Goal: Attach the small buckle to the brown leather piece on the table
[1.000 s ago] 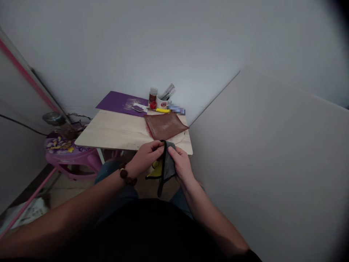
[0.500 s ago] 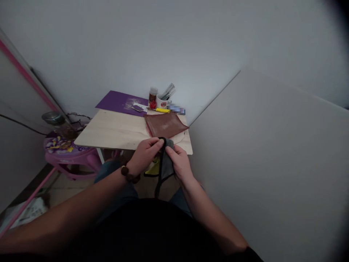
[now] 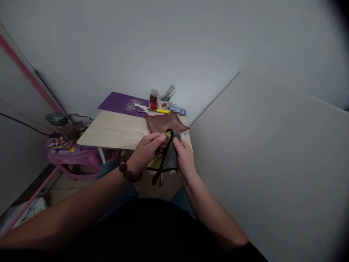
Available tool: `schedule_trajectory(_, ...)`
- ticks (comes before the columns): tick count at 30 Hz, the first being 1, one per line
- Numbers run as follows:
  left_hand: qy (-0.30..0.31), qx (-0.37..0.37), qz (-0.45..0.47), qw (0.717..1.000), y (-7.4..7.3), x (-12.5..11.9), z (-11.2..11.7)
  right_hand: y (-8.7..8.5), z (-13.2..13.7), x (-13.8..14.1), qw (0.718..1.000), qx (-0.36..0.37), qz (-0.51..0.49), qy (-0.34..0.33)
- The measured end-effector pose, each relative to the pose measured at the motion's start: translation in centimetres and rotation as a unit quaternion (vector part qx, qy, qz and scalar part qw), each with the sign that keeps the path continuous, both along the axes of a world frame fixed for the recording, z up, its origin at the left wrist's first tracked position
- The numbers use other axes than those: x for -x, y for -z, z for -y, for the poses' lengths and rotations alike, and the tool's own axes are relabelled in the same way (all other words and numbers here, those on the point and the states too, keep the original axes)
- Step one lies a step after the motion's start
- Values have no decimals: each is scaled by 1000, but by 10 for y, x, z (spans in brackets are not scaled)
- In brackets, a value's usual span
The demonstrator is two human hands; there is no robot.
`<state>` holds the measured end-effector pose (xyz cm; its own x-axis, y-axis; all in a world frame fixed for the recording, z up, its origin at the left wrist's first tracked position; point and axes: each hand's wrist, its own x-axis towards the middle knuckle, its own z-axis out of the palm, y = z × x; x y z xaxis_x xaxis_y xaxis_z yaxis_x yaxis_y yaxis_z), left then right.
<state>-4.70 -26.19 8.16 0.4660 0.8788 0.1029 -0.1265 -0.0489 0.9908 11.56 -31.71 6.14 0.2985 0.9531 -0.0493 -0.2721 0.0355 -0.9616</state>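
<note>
Your right hand (image 3: 185, 154) pinches the gray-and-yellow cloth (image 3: 171, 156), thumb over its gray side; your left hand (image 3: 145, 149) is pinched close at the black-edged rim, with a small brownish thing (image 3: 165, 139) at the fingertips, too unclear to identify. Compared with a half second ago, the cloth sits higher and farther right, its black loop (image 3: 156, 178) swings out to the left, and the brownish thing now shows. The cloth hangs just off the table (image 3: 109, 127) in front of you and hides the near corner of the brown sheet (image 3: 163, 123). To the left is a pink stool (image 3: 71, 160) bearing a lidded jar (image 3: 64, 128). Past the brown sheet lies a yellow-handled tool (image 3: 163, 111); behind it, a mug (image 3: 163, 104) and a bottle (image 3: 154, 95) stand together, right of the purple sheet (image 3: 117, 102). A pale panel (image 3: 272, 153) closes off your right side.
</note>
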Motion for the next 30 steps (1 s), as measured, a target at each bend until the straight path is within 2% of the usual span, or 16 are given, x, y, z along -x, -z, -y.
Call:
schedule_trajectory(2,-6,37,28,999,-4,0,-1,-5,0,2,1000,3,-9,-5)
schedule_trajectory(7,-18,68,52,996,-15,1,-2,-15,5,7,1000,-8,-17,-18)
schedule_trajectory(15,-24,54,77,995,-26,3,7,-22,11,8,999,-31,18,3)
schedule_trajectory(20,-37,0,33,999,-30,4,13,-21,13,7,999,-39,14,5)
schedule_trajectory(23,-43,-68,3,997,-27,6,15,-23,14,8,998,-42,39,4)
schedule_trajectory(30,-65,-225,-91,968,-16,12,18,-26,16,9,995,-54,80,-4)
